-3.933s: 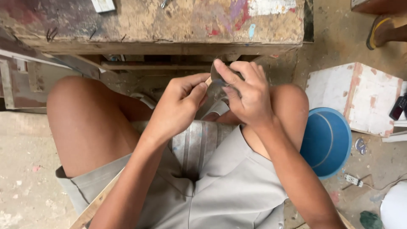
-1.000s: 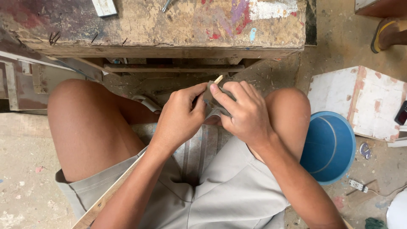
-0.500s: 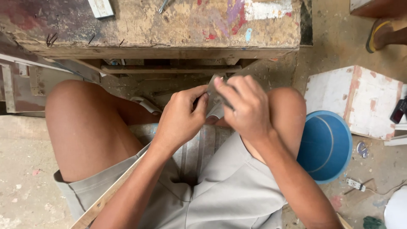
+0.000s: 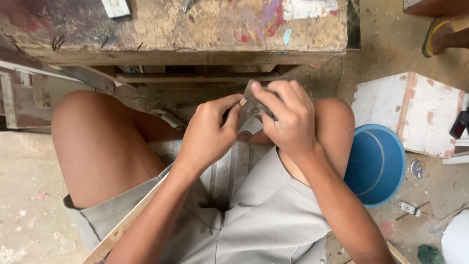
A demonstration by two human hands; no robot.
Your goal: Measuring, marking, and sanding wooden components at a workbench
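— Above the knees, just below the front edge of the paint-stained wooden tabletop, what are the two hands doing?

— Both are closed around one small thing. The right hand grips a folded grey sheet, sandpaper perhaps, though the fingers cover most of it. The left hand pinches a thin pale wooden stick, whose tip shows just beside the sheet.

— Do the stick and the sheet touch?

— They seem to meet at the thumb tips; I cannot tell for sure, the spot is too small.

— And around the person?

— Grey shorts over the lap, and a wooden plank slanting under the left forearm. On the dusty floor to the right stands a blue bucket, touching a chipped white box. A sandalled foot of someone else shows at the top right corner.
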